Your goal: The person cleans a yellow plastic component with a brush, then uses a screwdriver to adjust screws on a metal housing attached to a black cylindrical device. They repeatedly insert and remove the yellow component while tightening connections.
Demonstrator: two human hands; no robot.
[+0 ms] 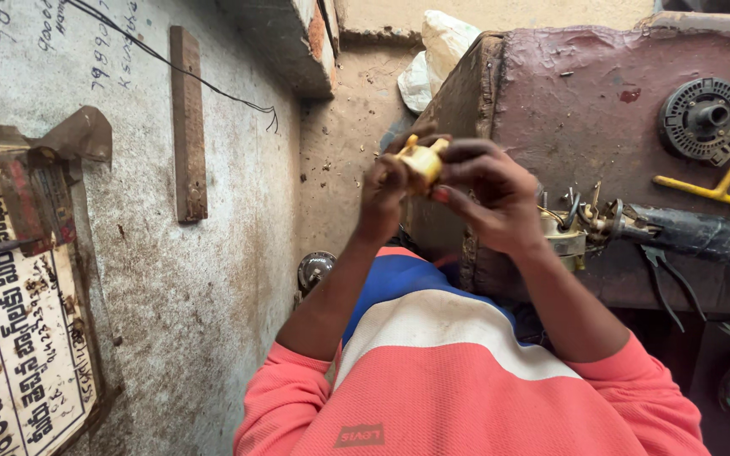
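Both my hands are raised in front of me, holding one small yellow plastic part [422, 162] between them. My left hand [384, 198] pinches its left side with the fingertips. My right hand [492, 196] wraps over its right side, thumb against it. The part's far side is hidden by my fingers. My sleeves are coral pink, over a pink, white and blue shirt.
A worn maroon workbench [585, 110] stands to the right, carrying a black round finned part [703, 118], a yellow-handled tool [707, 190], a black power tool [694, 234] and a small metal component [563, 236]. A rough plaster wall with a wooden strip [187, 122] and a sign [19, 338] is at left.
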